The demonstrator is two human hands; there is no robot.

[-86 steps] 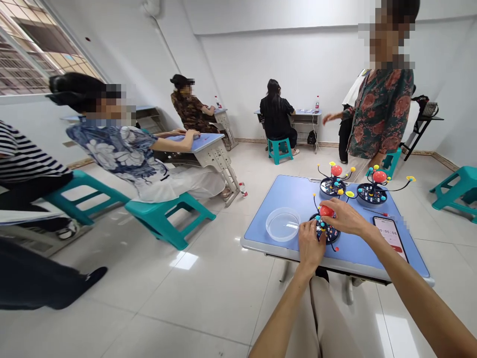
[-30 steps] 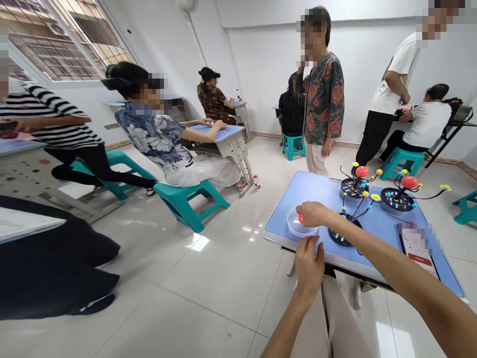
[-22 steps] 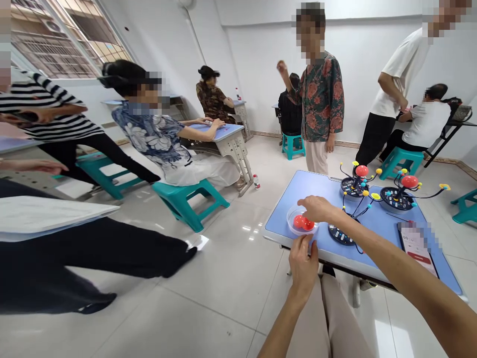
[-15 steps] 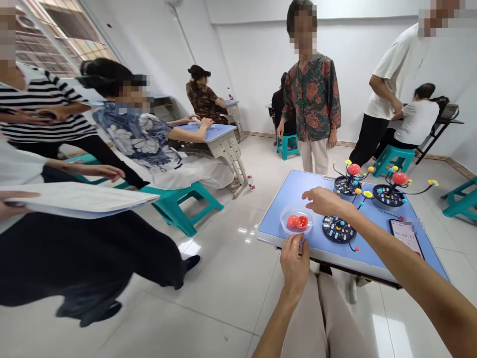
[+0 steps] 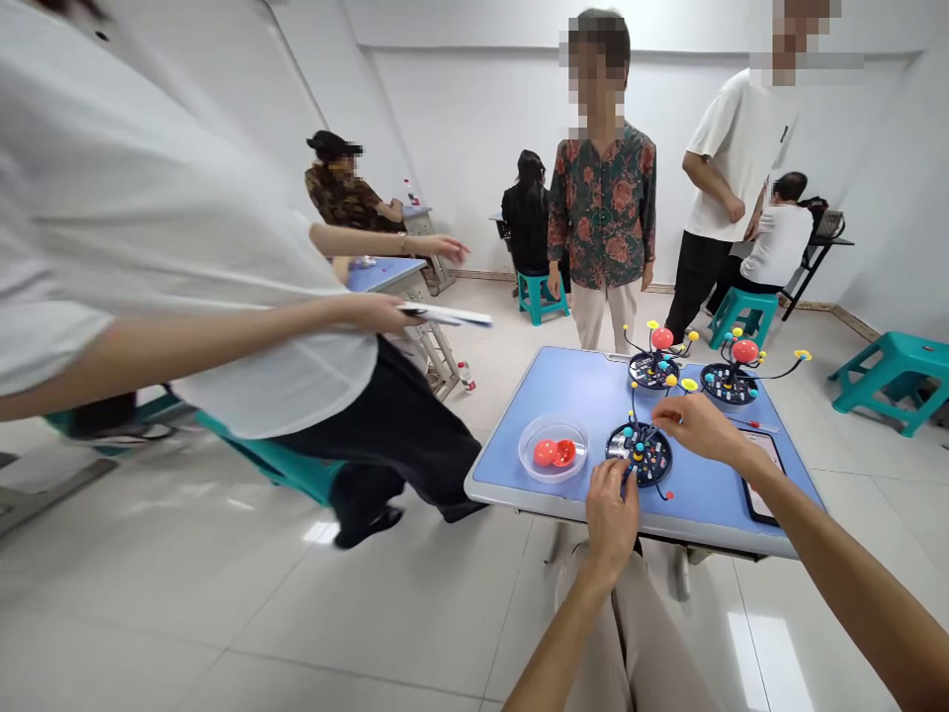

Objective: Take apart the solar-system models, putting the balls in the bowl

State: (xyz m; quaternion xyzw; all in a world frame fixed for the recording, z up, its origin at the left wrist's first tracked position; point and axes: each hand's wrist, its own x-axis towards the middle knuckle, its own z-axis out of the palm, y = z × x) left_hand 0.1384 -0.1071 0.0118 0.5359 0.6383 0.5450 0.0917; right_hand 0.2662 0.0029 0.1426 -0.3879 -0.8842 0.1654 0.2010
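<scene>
A round black planet model (image 5: pixel 639 455) lies near the front of the blue desk (image 5: pixel 511 435), with thin arms and small coloured balls. My left hand (image 5: pixel 614 509) is at its front left edge, fingers bent close to the rim; whether they pinch anything is hidden. My right hand (image 5: pixel 693 423) hovers at the model's right side, fingertips drawn together by a thin black arm; what they hold is too small to make out. Left of the model, a clear round dish (image 5: pixel 528 467) holds two red half shells (image 5: pixel 546 453).
Two more planet models (image 5: pixel 653 370) (image 5: pixel 731 384) with red balls stand at the desk's back. A phone (image 5: pixel 760 480) and a screwdriver (image 5: pixel 748 423) lie at the right. A person in white (image 5: pixel 222 247) leans in from the left; another person (image 5: pixel 604 213) stands behind the desk.
Both hands have moved from around the clear dish to the front planet model. The person in white has come closer from the left, and the view has turned right.
</scene>
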